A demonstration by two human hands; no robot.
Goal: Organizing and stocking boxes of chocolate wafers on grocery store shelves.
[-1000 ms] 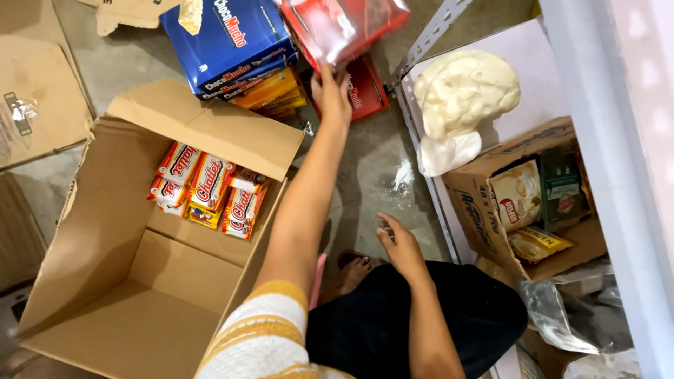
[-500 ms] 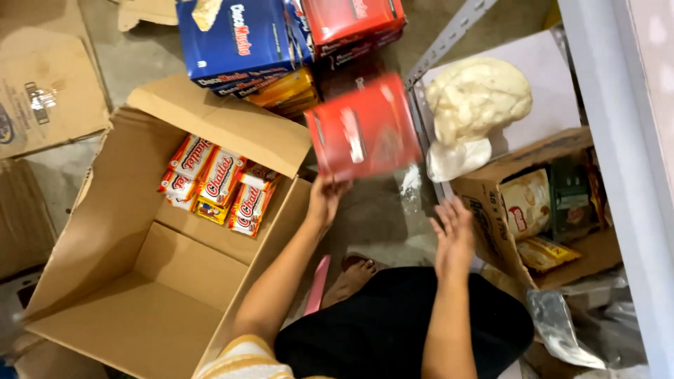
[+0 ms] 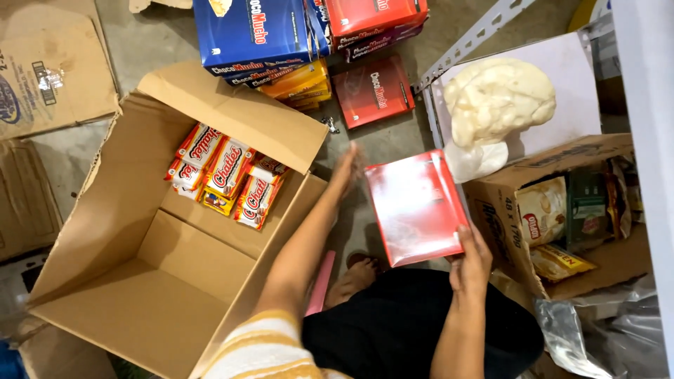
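Right hand (image 3: 472, 263) pinches near corner of red box (image 3: 415, 207), held above floor right of open carton (image 3: 140, 281). Left hand (image 3: 347, 168) open, flat against box's left edge. Risk: one-corner grip, box may tilt, slip.

Both hands forward; left hand (image 3: 346, 170) flat, fingers extended; right hand (image 3: 472, 258) curled in grip, forearm bare

You are bringing the red box (image 3: 415, 208) down from the stack of boxes (image 3: 309, 42) toward your lap. Your right hand (image 3: 472, 261), earlier resting low and empty, is now gripping its lower right corner, while your left hand (image 3: 347, 168) is steadying its left edge.
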